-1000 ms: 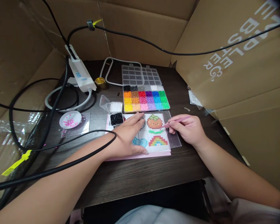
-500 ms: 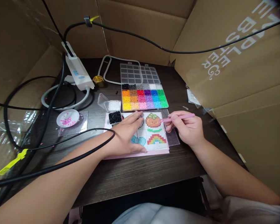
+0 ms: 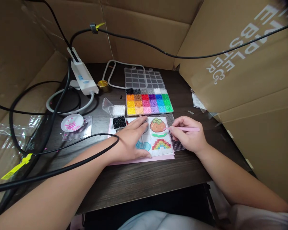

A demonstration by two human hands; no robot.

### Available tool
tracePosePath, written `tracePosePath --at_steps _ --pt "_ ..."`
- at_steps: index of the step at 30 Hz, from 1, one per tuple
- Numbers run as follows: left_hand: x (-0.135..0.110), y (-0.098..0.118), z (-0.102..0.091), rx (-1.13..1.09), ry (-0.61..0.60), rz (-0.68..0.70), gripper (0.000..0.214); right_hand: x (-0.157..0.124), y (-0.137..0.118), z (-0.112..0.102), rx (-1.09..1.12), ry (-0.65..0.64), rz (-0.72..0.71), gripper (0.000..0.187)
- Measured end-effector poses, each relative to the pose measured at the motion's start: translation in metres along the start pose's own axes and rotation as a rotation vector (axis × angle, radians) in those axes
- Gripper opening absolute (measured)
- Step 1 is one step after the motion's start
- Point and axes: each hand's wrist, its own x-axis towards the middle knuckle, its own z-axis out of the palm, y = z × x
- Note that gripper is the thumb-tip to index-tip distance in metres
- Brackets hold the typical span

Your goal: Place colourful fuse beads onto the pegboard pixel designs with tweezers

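My left hand (image 3: pixel 129 139) lies flat, fingers spread, across a printed pattern sheet (image 3: pixel 147 156) that seems to have a clear pegboard over it. Between finger and thumb of my right hand (image 3: pixel 189 134) are pink tweezers (image 3: pixel 192 129), tip at the right edge of the orange fruit picture (image 3: pixel 157 126). Whether the tip holds a bead is too small to tell. Below the fruit is a rainbow picture (image 3: pixel 161 145). A small box of black beads (image 3: pixel 119 122) stands by my left fingers, and a sectioned bead case (image 3: pixel 148 101) lies open behind the sheet.
At left, a white dish of pink beads (image 3: pixel 72 123) rests on a clear pegboard (image 3: pixel 87 127). Black cables (image 3: pixel 86 164) cross over my left forearm. A power strip (image 3: pixel 84 78), a gold cup (image 3: pixel 103 85) and a white-bead box (image 3: pixel 118 110) stand behind. Cardboard walls (image 3: pixel 144 32) enclose the table.
The tweezers have tilted from sloping up to the right to nearly level, their tip still by the fruit's right edge. My left hand stays in place on the sheet. The view has shifted slightly.
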Motion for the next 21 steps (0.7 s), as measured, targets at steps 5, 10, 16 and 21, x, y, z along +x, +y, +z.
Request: tracePosePath --at_steps 5,10,16,21 --pt "-0.0001 -0.0003 0.0 0.003 -0.006 0.001 0.105 -0.0007 0.0017 0.0025 -0.003 0.03 -0.031 0.009" --pt "0.0002 0.0 0.0003 0.017 -0.011 -0.006 0.105 -0.0021 -0.0024 0.0032 -0.082 0.059 -0.099 0.007" --pt "0.0008 0.0005 -0.0004 0.024 -0.009 -0.009 0.107 -0.0014 -0.0009 0.0059 -0.155 0.08 -0.215 0.011" --pt "0.0011 0.0005 -0.001 0.016 -0.017 -0.01 0.107 -0.0012 0.0012 0.0078 -0.156 0.074 -0.246 0.012"
